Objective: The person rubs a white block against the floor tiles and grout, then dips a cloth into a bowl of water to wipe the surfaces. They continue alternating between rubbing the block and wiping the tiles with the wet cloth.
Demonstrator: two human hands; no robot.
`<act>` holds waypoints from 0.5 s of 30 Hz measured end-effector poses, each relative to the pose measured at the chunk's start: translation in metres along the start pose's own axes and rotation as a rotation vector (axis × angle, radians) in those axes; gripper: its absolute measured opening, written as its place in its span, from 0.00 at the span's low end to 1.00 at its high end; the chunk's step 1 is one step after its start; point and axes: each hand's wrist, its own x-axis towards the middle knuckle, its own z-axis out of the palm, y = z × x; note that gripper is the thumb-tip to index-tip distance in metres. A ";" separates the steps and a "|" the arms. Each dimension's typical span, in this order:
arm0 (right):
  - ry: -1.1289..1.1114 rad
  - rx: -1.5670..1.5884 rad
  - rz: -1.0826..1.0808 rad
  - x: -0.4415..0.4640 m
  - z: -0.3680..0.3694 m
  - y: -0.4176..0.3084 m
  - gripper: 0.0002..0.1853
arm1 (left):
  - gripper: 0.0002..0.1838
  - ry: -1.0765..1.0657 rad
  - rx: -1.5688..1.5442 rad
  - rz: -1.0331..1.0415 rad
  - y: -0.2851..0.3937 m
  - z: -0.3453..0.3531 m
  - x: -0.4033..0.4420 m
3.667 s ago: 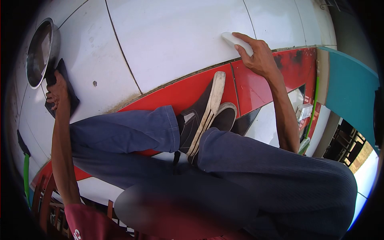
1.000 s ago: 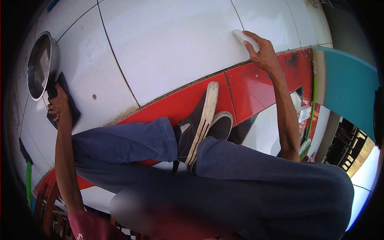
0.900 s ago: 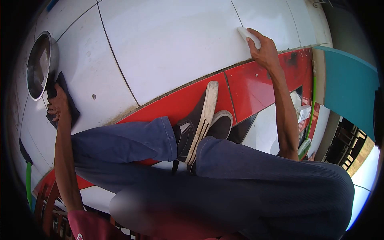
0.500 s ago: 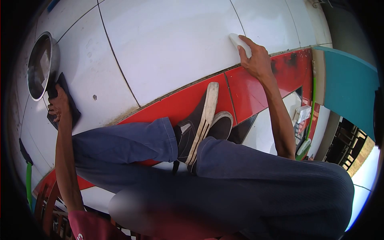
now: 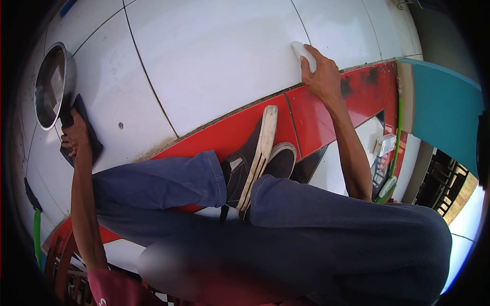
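My right hand (image 5: 322, 80) is wrapped round a smooth white block (image 5: 302, 55), perhaps a sponge or a piece of foam, and presses it on the white tiles near the red border. At the left, my left hand (image 5: 76, 136) rests with curled fingers on a black, cloth-like piece (image 5: 91, 133) lying flat on the tiles; its exact kind is hard to make out. Just beyond that hand stands a metal basin (image 5: 70, 76), which seems to have some water in it.
White floor tiles (image 5: 214, 56) meet a red tiled strip (image 5: 326, 120). My dark shoes (image 5: 260, 153) and crossed legs lie between my arms. A teal panel (image 5: 444, 97) and a green-handled brush (image 5: 389, 187) are at the right. Another green handle (image 5: 37, 229) stands at the left.
My right hand has shifted very slightly left with the white block. The left hand, black piece and basin stay essentially where they were.
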 end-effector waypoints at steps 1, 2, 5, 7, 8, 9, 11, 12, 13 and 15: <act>0.021 0.005 0.004 -0.002 0.003 0.000 0.24 | 0.61 0.017 -0.001 0.007 -0.002 0.001 0.001; 0.045 0.005 0.034 0.003 0.003 0.002 0.24 | 0.61 0.007 0.010 0.004 -0.004 0.001 0.003; 0.052 -0.017 0.104 0.002 0.001 -0.006 0.25 | 0.61 -0.018 0.020 -0.004 0.001 -0.001 0.000; 0.057 -0.009 0.074 -0.001 0.004 -0.006 0.25 | 0.60 -0.009 0.007 -0.013 0.000 -0.003 -0.002; 0.071 -0.008 0.062 0.002 0.005 -0.004 0.25 | 0.60 -0.002 0.008 -0.014 0.000 -0.003 -0.001; 0.082 -0.009 0.056 0.003 0.006 -0.002 0.25 | 0.60 0.000 0.010 -0.010 -0.002 -0.001 0.002; 0.036 0.006 0.115 0.007 0.001 -0.002 0.25 | 0.60 0.000 0.025 0.001 -0.005 0.004 0.004; 0.029 -0.001 0.110 0.007 -0.002 -0.002 0.25 | 0.60 0.001 0.032 0.000 -0.005 0.005 0.004; 0.025 -0.005 0.096 0.012 -0.004 -0.003 0.25 | 0.60 0.010 0.034 -0.009 -0.004 0.005 0.007; 0.040 0.027 0.097 0.020 -0.005 -0.006 0.24 | 0.60 -0.024 0.032 -0.015 -0.002 0.003 0.007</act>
